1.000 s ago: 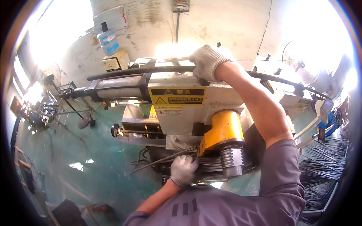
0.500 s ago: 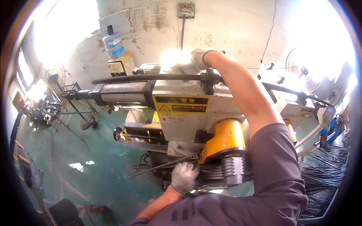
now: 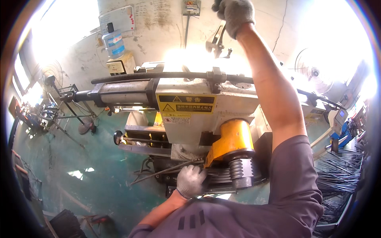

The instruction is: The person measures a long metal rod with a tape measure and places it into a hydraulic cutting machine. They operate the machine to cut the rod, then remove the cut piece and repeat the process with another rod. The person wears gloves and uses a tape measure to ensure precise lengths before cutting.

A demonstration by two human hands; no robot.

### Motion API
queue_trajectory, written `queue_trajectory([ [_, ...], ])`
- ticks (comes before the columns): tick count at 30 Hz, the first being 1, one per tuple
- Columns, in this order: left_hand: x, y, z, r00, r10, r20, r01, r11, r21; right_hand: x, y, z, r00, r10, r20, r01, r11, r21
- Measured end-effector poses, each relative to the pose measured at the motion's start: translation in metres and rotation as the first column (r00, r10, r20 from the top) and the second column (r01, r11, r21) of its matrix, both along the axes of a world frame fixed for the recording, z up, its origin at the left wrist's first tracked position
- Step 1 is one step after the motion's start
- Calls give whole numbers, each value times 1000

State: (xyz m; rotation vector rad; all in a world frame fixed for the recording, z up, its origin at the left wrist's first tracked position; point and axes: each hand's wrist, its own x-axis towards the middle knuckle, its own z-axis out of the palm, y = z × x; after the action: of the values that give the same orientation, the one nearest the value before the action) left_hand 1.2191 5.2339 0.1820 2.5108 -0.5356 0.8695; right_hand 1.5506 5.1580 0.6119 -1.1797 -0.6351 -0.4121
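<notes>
My right hand (image 3: 239, 16), in a grey knit glove, is raised above the far side of a white bending machine (image 3: 186, 131). Its fingers are curled round the dark end of a lever handle. Below it, a metal lever linkage (image 3: 216, 41) stands up from the machine's top. My left hand (image 3: 191, 180), gloved the same way, is low at the machine's near side, with curled fingers whose tips are hidden. It lies beside several thin metal rods (image 3: 220, 174) and a longer slanting rod (image 3: 158, 172). To its right is a yellow arm (image 3: 234, 139) with a ribbed steel roller (image 3: 241, 170).
A long threaded bar (image 3: 151, 76) and a cylinder (image 3: 127, 93) run along the machine. A water dispenser (image 3: 121, 63) and a fan (image 3: 315, 71) stand behind. Many dark rods (image 3: 341, 170) are heaped at the right, beside a second machine (image 3: 307, 107).
My right hand has risen from the machine's top to well above it, and the lever linkage now stands up in view. My left hand stays by the rods. The view has shifted slightly.
</notes>
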Motion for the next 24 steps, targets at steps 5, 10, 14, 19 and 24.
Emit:
queue_trajectory([
  [5, 3, -1, 4, 998, -36, 42, 37, 999, -27, -15, 14, -43, 999, 21, -30, -24, 992, -121],
  [10, -2, -2, -1, 1000, -25, -4, 25, 999, -20, -44, 15, -59, 1000, -18, -9, 18, 1000, -15],
  [14, -1, 0, 7, 999, -32, -3, 32, 999, -33, -74, 3, -94, 986, -98, 131, 114, 986, -118],
  [19, -1, -1, -2, 1000, -25, 1, 25, 999, -25, -100, -9, -105, 968, 31, 247, -28, 1000, -14],
  [24, -3, 2, 2, 999, -41, -17, 40, 999, -29, -141, -22, -75, 951, 99, 293, -88, 995, -50],
])
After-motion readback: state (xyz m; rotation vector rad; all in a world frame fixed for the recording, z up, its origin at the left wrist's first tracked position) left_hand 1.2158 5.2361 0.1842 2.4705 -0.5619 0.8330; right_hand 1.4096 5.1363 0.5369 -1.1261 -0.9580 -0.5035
